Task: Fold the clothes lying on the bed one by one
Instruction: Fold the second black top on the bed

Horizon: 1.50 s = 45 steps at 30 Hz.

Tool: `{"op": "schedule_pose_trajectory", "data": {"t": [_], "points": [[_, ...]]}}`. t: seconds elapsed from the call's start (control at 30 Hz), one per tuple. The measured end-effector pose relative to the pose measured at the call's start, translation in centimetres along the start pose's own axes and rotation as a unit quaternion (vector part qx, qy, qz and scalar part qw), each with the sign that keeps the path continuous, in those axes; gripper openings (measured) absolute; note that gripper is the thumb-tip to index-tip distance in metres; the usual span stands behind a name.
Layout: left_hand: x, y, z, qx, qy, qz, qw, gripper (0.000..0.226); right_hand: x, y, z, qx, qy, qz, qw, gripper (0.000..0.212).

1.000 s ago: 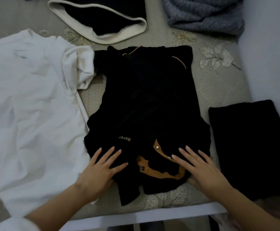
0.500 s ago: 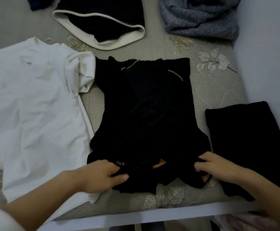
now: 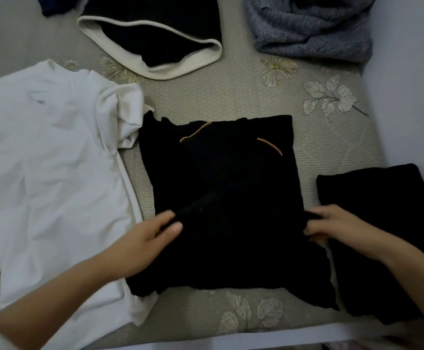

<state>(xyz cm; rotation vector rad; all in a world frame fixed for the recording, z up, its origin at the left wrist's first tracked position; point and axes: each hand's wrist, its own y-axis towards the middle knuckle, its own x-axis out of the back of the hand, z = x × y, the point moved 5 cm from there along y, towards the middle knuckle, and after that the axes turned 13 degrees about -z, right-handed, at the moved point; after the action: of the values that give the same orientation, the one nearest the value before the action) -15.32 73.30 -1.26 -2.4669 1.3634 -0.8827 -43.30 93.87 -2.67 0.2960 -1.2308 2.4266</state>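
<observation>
- So, my left hand pinches the left edge of the black shirt: thumb on top of the cloth, fingers curled around the fold.
- My right hand grips the shirt's right edge, fingers bent in over the fabric, thumb side toward me.
- Between my two grips the near part of the shirt is doubled over the rest, lying as a dark band from hand to hand.
- Beyond my hands the shirt lies flat on the bed, with two thin tan trim lines showing near its far edge.
- Below my hands, toward me, the shirt bulges out wider on both sides; the right corner reaches down near the bed's edge.
- Just outside my left grip, a white t-shirt is spread flat and wrinkled; its bunched sleeve touches the black shirt's far left corner, and my left forearm crosses over its near part.
- Just outside my right grip, a folded black garment lies close beside the shirt; my right wrist and forearm are over it.
- Far beyond my left hand, a black garment with cream trim lies open-mouthed, apart from the shirt.
- Far beyond my right hand, a grey knit sweater is heaped by the pale wall.
- Bed cover is grey-beige with leaf and flower prints.
</observation>
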Motion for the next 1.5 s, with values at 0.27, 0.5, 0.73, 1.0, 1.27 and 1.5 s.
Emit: {"op": "schedule_pose_trajectory", "data": {"t": [0.27, 0.5, 0.73, 1.0, 1.27, 1.5], "points": [[6.4, 10.4, -2.3, -0.078, 0.056, -0.204, 0.974, 0.028, 1.9, 7.4, 8.5, 0.061, 0.144, -0.162, 0.974, 0.011], [7.7, 17.0, -0.8, -0.024, 0.069, -0.314, 0.947, 0.021, 1.7, 13.9, 11.1, 0.082, 0.212, -0.323, 0.919, 0.020], [3.4, 12.7, 1.0, -0.024, 0.186, -0.379, 0.906, 0.052, -0.2, 9.1, 6.8, 0.173, -0.012, -0.378, 0.909, 0.060], [-4.4, 5.4, 2.7, -0.118, 0.315, -0.215, 0.917, 0.064, -0.4, 5.3, 0.1, 0.165, -0.241, -0.353, 0.889, 0.022], [-4.6, 4.3, 3.2, -0.230, 0.436, -0.120, 0.862, 0.080, 4.2, 5.4, -0.5, 0.089, 0.068, -0.426, 0.898, 0.033], [-2.1, 2.8, 4.2, -0.129, 0.396, 0.159, 0.895, 0.072, 3.7, 2.2, -2.2, 0.044, -0.251, -0.246, 0.935, 0.029]]}}
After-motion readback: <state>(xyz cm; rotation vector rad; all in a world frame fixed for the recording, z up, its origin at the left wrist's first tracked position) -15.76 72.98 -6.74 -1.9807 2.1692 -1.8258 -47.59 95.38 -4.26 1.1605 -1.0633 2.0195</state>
